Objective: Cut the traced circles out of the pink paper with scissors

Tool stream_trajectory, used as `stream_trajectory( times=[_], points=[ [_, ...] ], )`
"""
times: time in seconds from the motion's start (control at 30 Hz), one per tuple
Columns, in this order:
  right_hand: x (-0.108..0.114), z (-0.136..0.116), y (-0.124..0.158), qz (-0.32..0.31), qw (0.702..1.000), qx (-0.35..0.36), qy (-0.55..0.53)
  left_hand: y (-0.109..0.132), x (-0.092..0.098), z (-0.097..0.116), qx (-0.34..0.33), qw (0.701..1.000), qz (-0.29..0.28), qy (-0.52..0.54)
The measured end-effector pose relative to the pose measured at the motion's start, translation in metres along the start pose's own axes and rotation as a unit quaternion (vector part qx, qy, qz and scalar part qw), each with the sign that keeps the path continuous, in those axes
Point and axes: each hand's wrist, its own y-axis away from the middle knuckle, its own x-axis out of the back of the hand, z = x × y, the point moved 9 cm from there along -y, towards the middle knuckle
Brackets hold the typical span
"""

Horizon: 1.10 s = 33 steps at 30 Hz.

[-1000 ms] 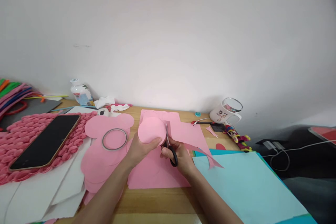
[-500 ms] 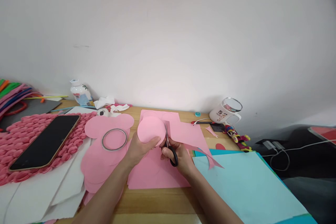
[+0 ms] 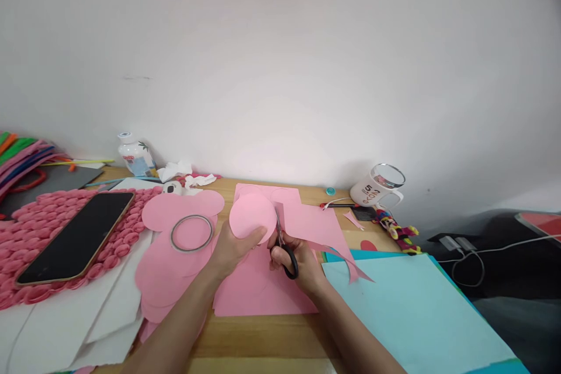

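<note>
My left hand (image 3: 234, 245) is closed on a pink paper circle (image 3: 253, 217), thumb on top near its lower edge. Black-handled scissors (image 3: 290, 263) are in my right hand (image 3: 298, 260), fingers through the loops. Their blades lie along the circle's right edge, where a larger piece of pink paper (image 3: 311, 223) extends to the right, with a narrow strip hanging from it. Below both hands lies a stack of pink sheets (image 3: 267, 298) on the wooden table. Left of my left hand, cut pink rounded shapes (image 3: 166, 269) are piled under a roll of tape (image 3: 175, 236).
A phone (image 3: 74, 239) rests on a mat of pink rolled pieces (image 3: 26, 228) at the left. Light blue sheets (image 3: 407, 310) lie at the right. Along the wall stand a white bottle (image 3: 135, 155) and a mug (image 3: 370, 190), with a small colourful figure (image 3: 397, 232) near the mug.
Hardly anything differs. The scissors in my right hand have shifted very slightly at the circle's right edge, and my left hand still holds the circle.
</note>
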Motion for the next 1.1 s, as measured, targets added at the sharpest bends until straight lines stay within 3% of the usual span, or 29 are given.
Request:
stream_trajectory(
  times=[0.3,0.57,1.1],
  points=[
    [-0.002,0.005,0.000,0.008,1.000,-0.002,-0.007,0.001,0.003,0.003,0.013,0.999,0.041,0.020],
    [0.002,-0.003,0.000,0.027,0.998,-0.008,0.060,0.001,-0.004,0.002,0.001,0.999,-0.010,-0.035],
    [0.008,0.002,-0.001,0.026,0.996,-0.010,0.083,0.002,-0.005,0.006,-0.019,0.998,-0.030,-0.060]
  ],
)
